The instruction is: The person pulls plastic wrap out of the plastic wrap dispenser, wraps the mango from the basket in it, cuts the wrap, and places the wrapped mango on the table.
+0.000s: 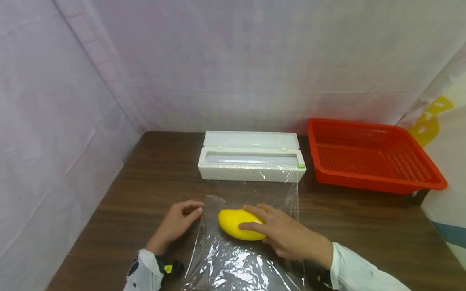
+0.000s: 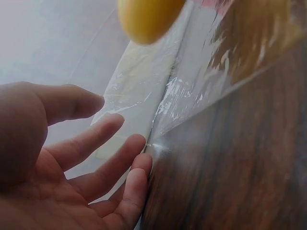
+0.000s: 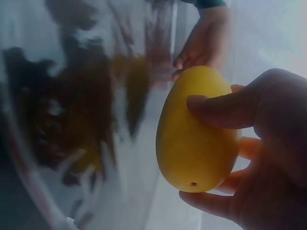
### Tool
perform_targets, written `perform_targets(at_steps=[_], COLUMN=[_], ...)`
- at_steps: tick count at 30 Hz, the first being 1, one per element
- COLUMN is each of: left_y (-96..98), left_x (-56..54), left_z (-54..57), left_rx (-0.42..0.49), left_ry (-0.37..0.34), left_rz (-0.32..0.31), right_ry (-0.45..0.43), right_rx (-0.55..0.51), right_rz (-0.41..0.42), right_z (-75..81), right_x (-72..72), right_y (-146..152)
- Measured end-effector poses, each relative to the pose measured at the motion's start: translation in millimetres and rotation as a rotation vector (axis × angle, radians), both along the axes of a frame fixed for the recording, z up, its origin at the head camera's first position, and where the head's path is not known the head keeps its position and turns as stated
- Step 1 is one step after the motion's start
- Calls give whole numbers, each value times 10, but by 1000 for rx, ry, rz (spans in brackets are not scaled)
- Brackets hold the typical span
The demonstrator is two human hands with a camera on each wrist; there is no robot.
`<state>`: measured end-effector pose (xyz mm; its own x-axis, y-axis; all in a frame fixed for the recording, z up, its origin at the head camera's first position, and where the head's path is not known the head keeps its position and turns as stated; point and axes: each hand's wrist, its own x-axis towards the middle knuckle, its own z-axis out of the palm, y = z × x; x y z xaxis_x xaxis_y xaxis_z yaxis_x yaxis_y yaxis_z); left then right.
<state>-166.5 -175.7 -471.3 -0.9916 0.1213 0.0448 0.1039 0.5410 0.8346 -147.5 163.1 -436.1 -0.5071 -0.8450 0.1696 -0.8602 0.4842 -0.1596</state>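
The fruit (image 1: 231, 224), its dark pit (image 3: 194, 184) visible only from the right wrist, is over the film (image 1: 233, 270), gripped by the right hand (image 1: 285, 232) and just right of the left hand (image 1: 176, 222), whose fingers are loosely parted, with the box (image 1: 251, 151) beyond and the basket (image 1: 375, 184) farther right.

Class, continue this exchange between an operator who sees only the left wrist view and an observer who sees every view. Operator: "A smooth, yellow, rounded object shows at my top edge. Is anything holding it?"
Observer: Yes, the right hand grips the smooth, yellow, oval object.
Operator: Does it carry any mark?
Observer: The right wrist view shows a small dark spot on one end of it.
Operator: Is anything bright green nearby?
Observer: In the head view, a small bright green tab sits at the right end of the long white plastic box.
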Motion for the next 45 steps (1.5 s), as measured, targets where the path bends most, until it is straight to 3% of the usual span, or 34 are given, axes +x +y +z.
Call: perform_targets(at_steps=[7,14,17,21,24,30,34,39,42,45], left_y=[9,10,35,111,190,330,393,449,473,491], left_x=[-5,-14,-8,28,72,172,209,206,203,203], left_z=[13,3,-12,12,76,212,275,305,311,311], left_rx=[-10,-25,-22,-45,-106,-226,-242,-249,-248,-243], left_ry=[-10,-16,21,129,197,206,233,270,279,271], left_rz=[-3,5,-6,-68,-162,-356,-389,-390,-396,-406], right_ry=[8,22,10,10,4,-28,-10,12,-61,-271], right_rx=[-2,27,41,43,39,35,-30,-113,-43,104], right_rz=[12,9,-6,-14,-20,-62,-103,-213,-276,-328], right_z=[-123,-109,-106,-115,-123,-99,18,177,231,246], right_x=[-8,16,38,60,69,88,123,247,371,496], right_y=[-9,-33,-30,-26,-26,-7,44,256,430,560])
